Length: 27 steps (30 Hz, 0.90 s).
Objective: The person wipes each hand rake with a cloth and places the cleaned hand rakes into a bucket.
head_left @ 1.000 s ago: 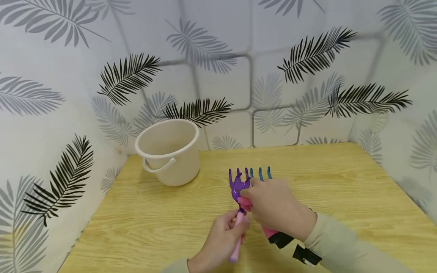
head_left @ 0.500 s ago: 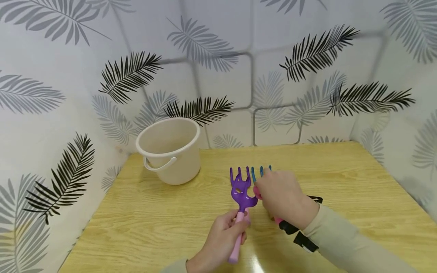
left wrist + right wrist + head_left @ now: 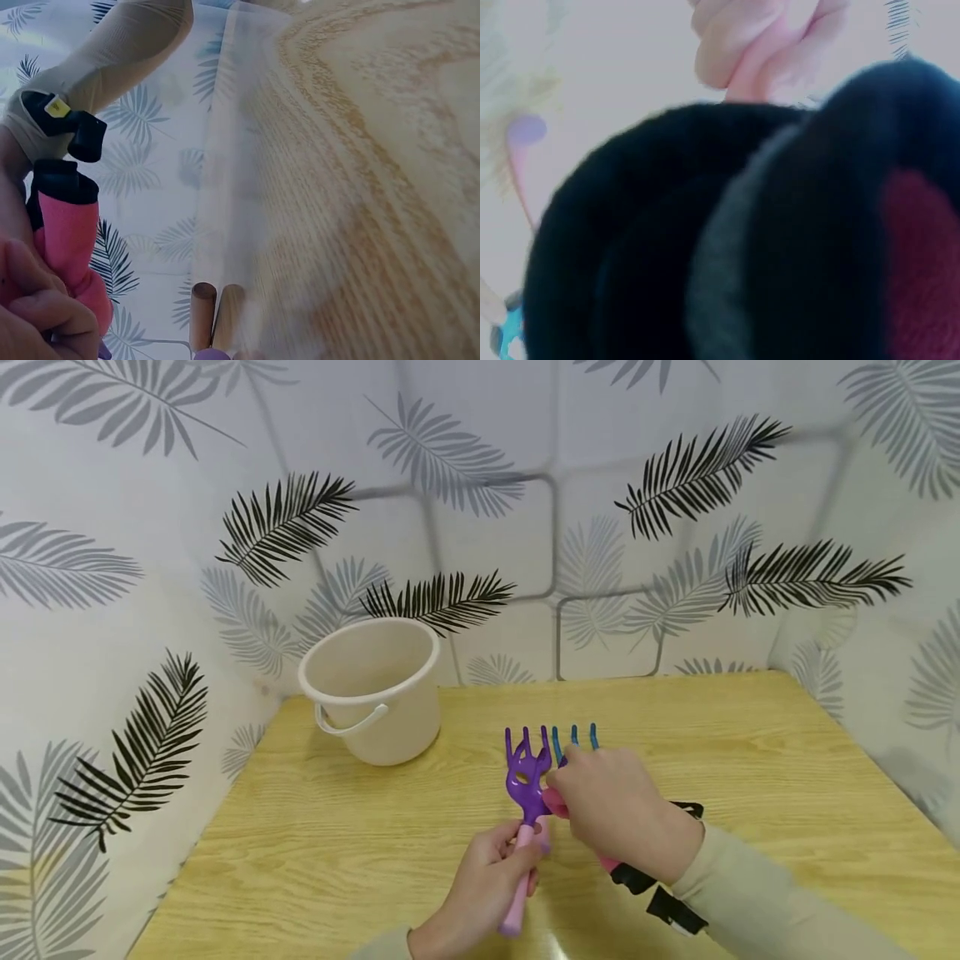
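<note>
My left hand (image 3: 495,872) grips the pink handle (image 3: 517,902) of a purple hand fork (image 3: 525,797), its head pointing away from me over the yellow wooden table. My right hand (image 3: 615,802) holds a bunched pink cloth piece (image 3: 555,802) with a black end; its front tip touches the right side of the fork's head. From the left wrist the right hand (image 3: 45,307) shows with the pink piece (image 3: 67,232) below its black end. In the right wrist view the black end (image 3: 645,210) fills much of the frame.
Beyond the hands lie purple tines (image 3: 508,743) and blue tines (image 3: 574,735) of other tools, partly hidden by the held fork and right hand. A cream bucket (image 3: 397,722) with its handle down stands at the table's back left. Leaf-patterned wall covering (image 3: 495,635) rises behind the table.
My right hand drew the pink cloth piece rightward off the purple head, then came back left against it. My left hand has stayed nearly in place.
</note>
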Each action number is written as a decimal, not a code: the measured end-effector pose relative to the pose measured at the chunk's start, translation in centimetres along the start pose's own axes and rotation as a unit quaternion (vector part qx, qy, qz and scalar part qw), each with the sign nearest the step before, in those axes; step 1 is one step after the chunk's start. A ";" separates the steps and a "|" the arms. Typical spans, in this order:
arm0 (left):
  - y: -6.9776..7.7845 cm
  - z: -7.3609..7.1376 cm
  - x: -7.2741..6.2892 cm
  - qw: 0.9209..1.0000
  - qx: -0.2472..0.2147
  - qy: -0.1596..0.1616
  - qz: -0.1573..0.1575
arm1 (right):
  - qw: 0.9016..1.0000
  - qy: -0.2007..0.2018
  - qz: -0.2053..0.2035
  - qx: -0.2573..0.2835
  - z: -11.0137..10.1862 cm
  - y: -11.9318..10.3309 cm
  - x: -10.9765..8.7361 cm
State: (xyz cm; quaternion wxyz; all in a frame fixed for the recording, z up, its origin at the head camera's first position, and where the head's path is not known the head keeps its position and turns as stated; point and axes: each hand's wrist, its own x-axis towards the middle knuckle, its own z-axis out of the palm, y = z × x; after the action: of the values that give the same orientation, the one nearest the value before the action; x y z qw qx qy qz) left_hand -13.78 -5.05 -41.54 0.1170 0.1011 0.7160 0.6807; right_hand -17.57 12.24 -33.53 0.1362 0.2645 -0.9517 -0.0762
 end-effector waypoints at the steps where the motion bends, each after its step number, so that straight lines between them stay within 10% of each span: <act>1: 0.0 0.0 0.0 1.000 -0.001 -0.003 -0.001 | 1.000 -0.005 0.006 -0.006 0.1 0.2 0.1; 27: -0.2 0.0 -0.2 1.000 0.017 -0.015 -0.022 | 1.000 0.022 0.013 -0.008 0.3 -1.1 1.3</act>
State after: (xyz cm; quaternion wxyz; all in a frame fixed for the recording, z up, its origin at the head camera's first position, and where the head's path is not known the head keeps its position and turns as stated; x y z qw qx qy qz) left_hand -13.59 -5.17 -41.74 0.1404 0.0975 0.7277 0.6643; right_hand -18.17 10.65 -33.79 0.1602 0.2524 -0.9512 -0.0765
